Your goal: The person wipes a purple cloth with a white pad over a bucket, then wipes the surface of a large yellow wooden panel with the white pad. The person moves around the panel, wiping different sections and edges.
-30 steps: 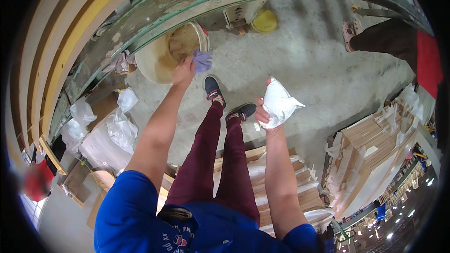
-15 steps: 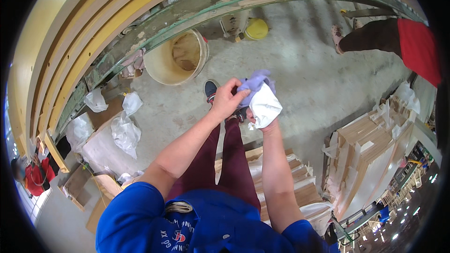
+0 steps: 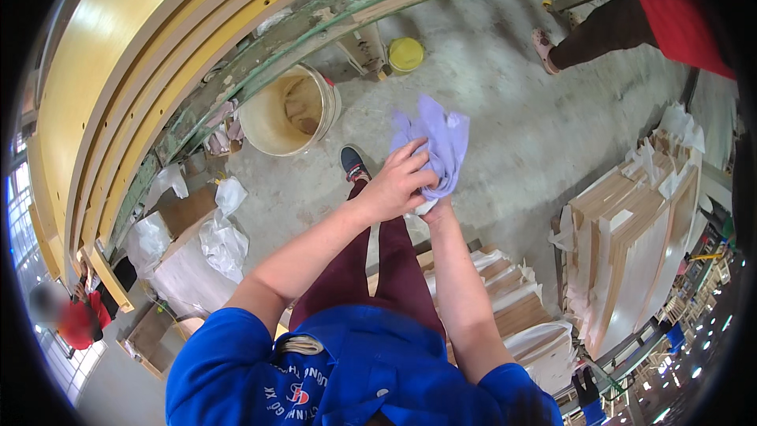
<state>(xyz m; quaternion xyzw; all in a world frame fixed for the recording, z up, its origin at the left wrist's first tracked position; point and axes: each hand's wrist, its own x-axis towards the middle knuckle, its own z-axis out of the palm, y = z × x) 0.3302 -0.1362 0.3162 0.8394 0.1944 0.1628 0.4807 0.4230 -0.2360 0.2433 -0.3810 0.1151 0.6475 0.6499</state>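
A crumpled purple cloth (image 3: 446,136) is bunched in front of me at arm's length. My left hand (image 3: 400,181) is closed on it from the left, its fingers curled into the folds. Under the cloth's lower end, my right hand (image 3: 438,211) is closed, most of its fingers hidden. A small edge of a white crumpled sheet (image 3: 426,207) shows between the two hands; the cloth covers the rest of it.
Stacked yellow-edged panels (image 3: 118,102) rest on a green beam (image 3: 331,28) at left. Below it stand a large bucket (image 3: 256,114) and a yellow pail (image 3: 406,55). Wrapped boards (image 3: 631,229) are piled right, more boards (image 3: 505,292) beside my legs. A person in red (image 3: 678,24) stands far right.
The purple cloth has come over the white sheet, which was widely exposed before. My left hand has moved right and down, onto the cloth above my right hand.
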